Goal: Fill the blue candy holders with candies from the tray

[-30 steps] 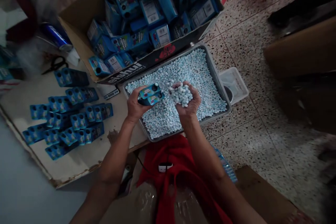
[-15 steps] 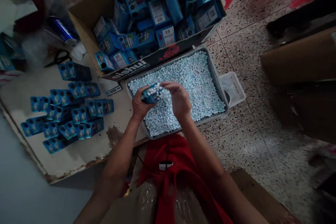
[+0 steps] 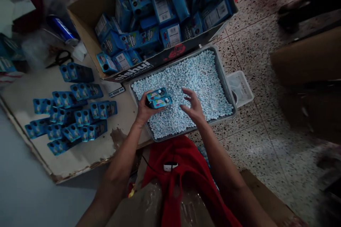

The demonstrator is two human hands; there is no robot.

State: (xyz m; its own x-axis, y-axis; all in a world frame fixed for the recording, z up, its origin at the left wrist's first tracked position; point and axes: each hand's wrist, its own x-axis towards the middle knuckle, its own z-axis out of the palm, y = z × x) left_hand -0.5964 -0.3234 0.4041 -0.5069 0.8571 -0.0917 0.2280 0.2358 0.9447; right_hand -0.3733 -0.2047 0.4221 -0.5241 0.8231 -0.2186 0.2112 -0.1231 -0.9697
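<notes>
Two small blue candy boxes (image 3: 160,98), side by side, are gripped in my left hand (image 3: 145,109) above the tray. Their printed tops face me, and white candies show in the round holes at their right ends. My right hand (image 3: 194,105) hovers just right of the boxes with fingers spread and nothing in them. Below both hands lies a grey tray (image 3: 217,60) full of small white and pale blue round candies (image 3: 186,71).
A large carton (image 3: 87,39) of blue boxes stands behind the tray. Several blue boxes (image 3: 77,72) stand in groups on the table (image 3: 87,161) at left, near scissors (image 3: 62,57), a blue can (image 3: 62,30) and a small digital device (image 3: 116,91). A clear plastic container (image 3: 241,88) sits right of the tray.
Loose candies heaped over the boxes are gone from their tops, which now show. My right hand has moved away to the right and its fingers have spread.
</notes>
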